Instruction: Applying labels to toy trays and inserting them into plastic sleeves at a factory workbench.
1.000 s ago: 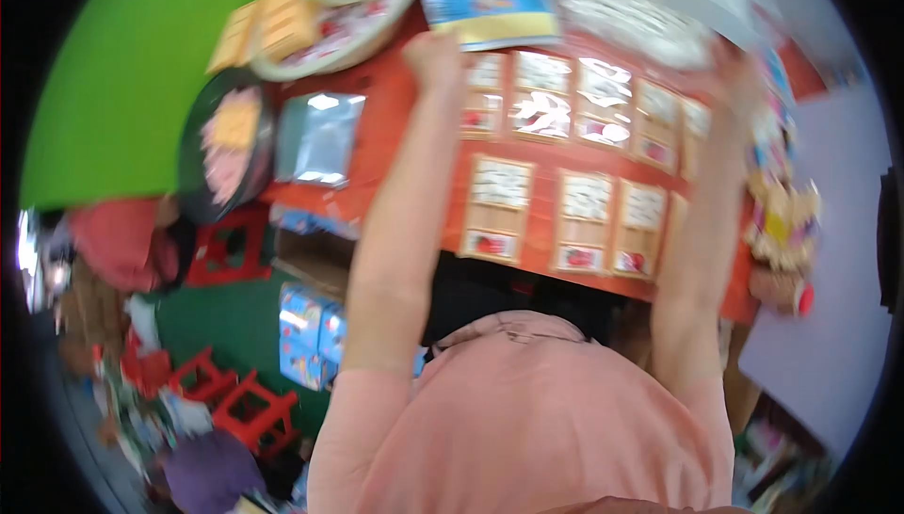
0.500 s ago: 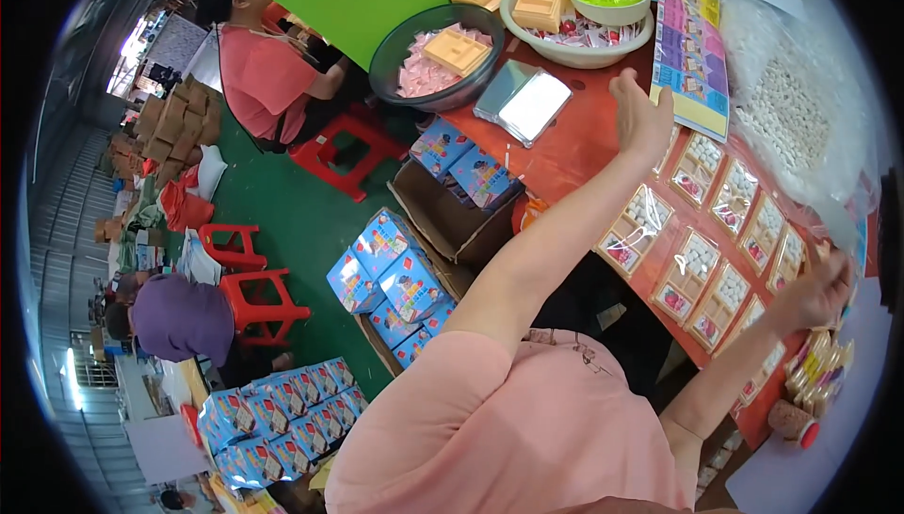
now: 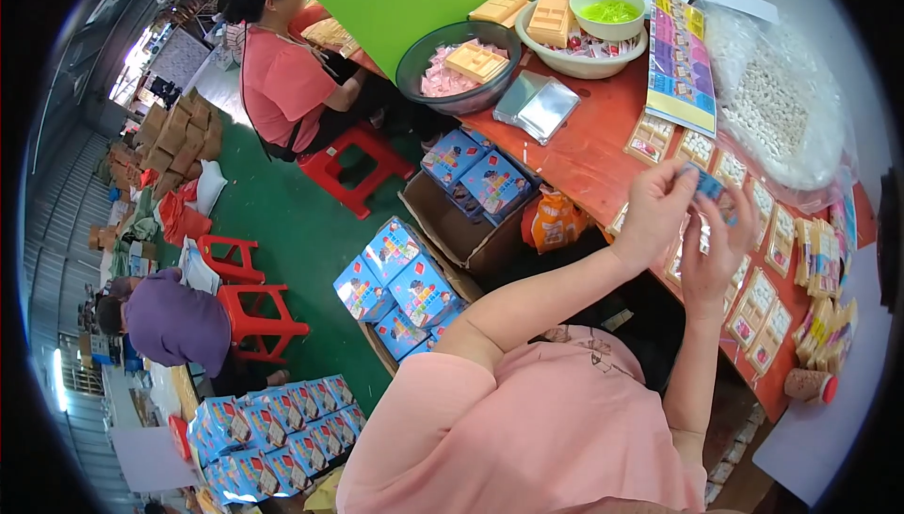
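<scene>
My left hand [image 3: 654,213] and my right hand [image 3: 718,252] meet above the red table [image 3: 589,152]. Together they pinch a small blue packet [image 3: 706,184] between the fingertips. Under the hands, rows of small clear packets [image 3: 765,293] with white contents lie flat on the table. My pink sleeve fills the lower middle of the view.
A colourful printed sheet [image 3: 680,57], a clear bag of white pellets [image 3: 777,109], a dark bowl [image 3: 457,67] and a white bowl [image 3: 579,39] stand farther along the table. An open carton of blue boxes [image 3: 476,184] sits on the green floor. Two seated people [image 3: 287,81] [image 3: 174,321] work beside red stools [image 3: 254,312].
My hands were spread apart on the packet rows; now they have come together over the table, holding the small blue packet. The view has swung round.
</scene>
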`<state>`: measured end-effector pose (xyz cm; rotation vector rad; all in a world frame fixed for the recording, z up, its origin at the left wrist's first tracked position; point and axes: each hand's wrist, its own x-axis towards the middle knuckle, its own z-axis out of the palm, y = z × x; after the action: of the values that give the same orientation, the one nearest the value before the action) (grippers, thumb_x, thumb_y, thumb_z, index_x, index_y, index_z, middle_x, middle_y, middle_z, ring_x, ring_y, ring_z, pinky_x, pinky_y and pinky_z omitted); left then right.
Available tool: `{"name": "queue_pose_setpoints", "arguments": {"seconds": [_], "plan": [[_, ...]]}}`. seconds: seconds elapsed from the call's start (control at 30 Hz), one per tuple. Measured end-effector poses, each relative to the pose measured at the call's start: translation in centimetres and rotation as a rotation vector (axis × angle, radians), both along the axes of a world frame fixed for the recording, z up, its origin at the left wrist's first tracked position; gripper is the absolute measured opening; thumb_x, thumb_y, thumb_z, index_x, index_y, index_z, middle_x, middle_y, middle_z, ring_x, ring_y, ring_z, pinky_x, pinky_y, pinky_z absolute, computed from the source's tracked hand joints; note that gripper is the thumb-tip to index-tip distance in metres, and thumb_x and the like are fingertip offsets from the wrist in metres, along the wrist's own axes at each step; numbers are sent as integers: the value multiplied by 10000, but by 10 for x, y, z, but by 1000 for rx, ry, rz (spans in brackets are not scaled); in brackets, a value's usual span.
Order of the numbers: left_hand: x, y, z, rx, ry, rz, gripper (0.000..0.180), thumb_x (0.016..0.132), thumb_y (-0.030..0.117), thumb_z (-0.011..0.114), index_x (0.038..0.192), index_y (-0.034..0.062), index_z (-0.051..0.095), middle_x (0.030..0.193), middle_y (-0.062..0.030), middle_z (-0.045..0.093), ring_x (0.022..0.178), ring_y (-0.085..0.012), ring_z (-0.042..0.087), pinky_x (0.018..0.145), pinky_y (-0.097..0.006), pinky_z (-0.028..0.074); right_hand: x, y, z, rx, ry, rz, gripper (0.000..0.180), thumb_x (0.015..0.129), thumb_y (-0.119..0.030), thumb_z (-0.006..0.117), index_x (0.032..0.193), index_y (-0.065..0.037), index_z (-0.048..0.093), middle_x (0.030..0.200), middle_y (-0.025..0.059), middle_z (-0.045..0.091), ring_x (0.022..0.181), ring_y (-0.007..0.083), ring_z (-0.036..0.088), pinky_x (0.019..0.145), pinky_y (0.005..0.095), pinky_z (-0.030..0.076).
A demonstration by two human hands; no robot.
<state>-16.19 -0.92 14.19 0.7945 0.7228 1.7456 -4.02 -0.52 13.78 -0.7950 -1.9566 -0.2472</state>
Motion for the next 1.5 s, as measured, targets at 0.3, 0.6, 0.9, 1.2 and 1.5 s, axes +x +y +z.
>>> {"name": "queue_pose_setpoints", "arguments": {"seconds": [0.3,0.6,0.9,1.2,1.5], "plan": [[-31,-61,-10,-193,-19,-86,176,1021,212,591,991,57,669,796,9,672,600,-33,582,501,-173,398,51,-41,-44,-1039,741,314,397,1011,-135,595,1380,-6,530,1172,56,609,1082,120,569,944,270,452],[-37,-106,-57,-299,-64,-182,225,984,258,663,1027,38,665,825,-14,694,609,-55,609,501,-183,437,76,-90,-95,-1522,1073,590,365,990,-140,615,1314,12,543,916,18,590,706,103,530,627,252,443],[-63,-110,-109,-549,169,-26,159,887,131,767,979,6,735,760,10,655,562,-47,518,508,-198,386,58,-97,-99,-1323,668,216,313,945,-43,641,1241,-40,541,985,5,584,773,60,528,636,222,433],[-77,-67,-113,-529,271,26,550,826,-12,776,1298,-35,495,798,-45,656,583,-58,532,464,-204,371,48,-65,-81,-1247,382,80,67,952,-14,609,999,-21,655,921,-15,608,819,49,532,707,215,437],[-93,20,-106,-479,553,90,495,845,18,763,1261,-32,500,819,-48,664,675,-65,580,537,-206,430,14,6,-90,-801,-10,-96,177,933,-21,598,1058,-85,704,887,111,606,800,267,627,687,355,497]]}}
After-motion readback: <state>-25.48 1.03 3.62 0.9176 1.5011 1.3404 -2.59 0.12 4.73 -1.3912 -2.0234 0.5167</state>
